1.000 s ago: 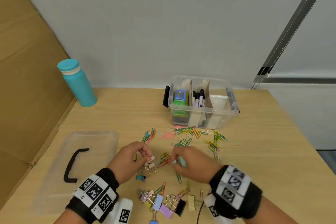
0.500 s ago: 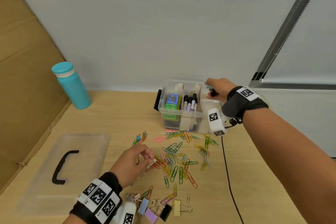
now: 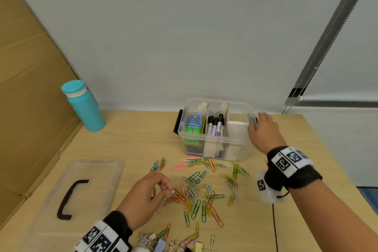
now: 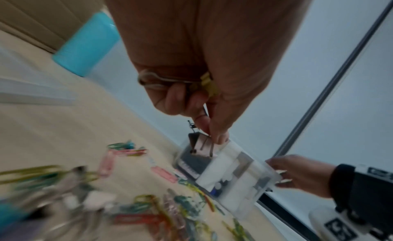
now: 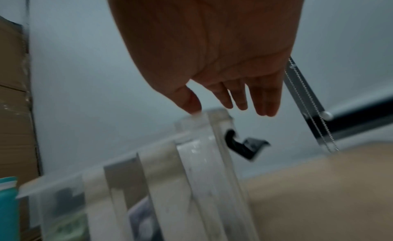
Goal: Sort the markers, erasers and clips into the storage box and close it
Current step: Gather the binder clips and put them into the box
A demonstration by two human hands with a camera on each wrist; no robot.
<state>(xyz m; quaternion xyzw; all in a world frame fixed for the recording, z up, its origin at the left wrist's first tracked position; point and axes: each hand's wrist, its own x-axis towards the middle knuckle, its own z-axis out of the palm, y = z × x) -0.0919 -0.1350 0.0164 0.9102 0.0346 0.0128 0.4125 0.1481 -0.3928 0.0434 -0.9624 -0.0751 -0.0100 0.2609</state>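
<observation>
The clear storage box (image 3: 204,138) stands open at the back of the table, with erasers (image 3: 194,122) in its left compartment and markers (image 3: 215,126) in the middle one. Coloured paper clips (image 3: 196,190) lie scattered in front of it. My left hand (image 3: 168,189) hovers over that pile and pinches a small binder clip (image 4: 202,147); a yellow clip (image 4: 209,84) sits in its palm. My right hand (image 3: 259,127) is at the box's right end with its fingers (image 5: 266,103) straight, thumb touching the rim (image 5: 219,143), holding nothing.
The clear lid (image 3: 98,172) with a black handle lies at the left. A teal bottle (image 3: 84,106) stands at the back left beside a cardboard wall. More binder clips (image 3: 163,243) lie at the near edge. A black latch (image 5: 240,145) hangs on the box's right end.
My right hand went from the clip pile to the box, and now sits at its right rim without the teal clip it carried. My left hand stayed at the pile.
</observation>
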